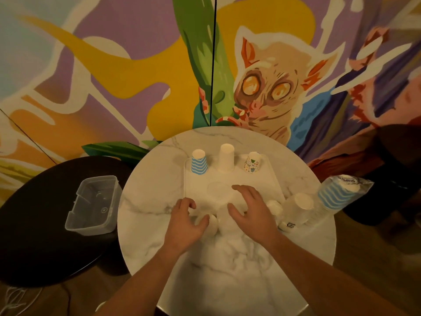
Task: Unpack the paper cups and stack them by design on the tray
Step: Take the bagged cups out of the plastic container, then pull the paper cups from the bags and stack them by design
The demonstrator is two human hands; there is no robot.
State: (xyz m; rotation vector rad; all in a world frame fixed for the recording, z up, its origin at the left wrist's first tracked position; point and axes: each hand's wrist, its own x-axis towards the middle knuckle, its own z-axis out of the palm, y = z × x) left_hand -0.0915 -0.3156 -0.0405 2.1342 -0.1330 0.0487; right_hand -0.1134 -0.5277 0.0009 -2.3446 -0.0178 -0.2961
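Note:
A white tray (268,179) lies on the round marble table (145,190). Three upside-down cups stand along its far edge: a blue-striped cup (199,164), a plain white cup (226,158) and a cup with small coloured prints (252,162). At the tray's near edge my left hand (185,221) curls its fingers and thumb round a white cup (212,222) lying on its side. My right hand (251,208) hovers beside it over the tray with its fingers spread and loosely bent. What lies under the right palm is blurred.
To the right of the tray lie a loose white cup (274,206), a clear sleeve of white cups (299,208) and a sleeve of blue-striped cups (337,195). A clear plastic box (93,204) sits on the dark round table at the left. A painted wall stands behind.

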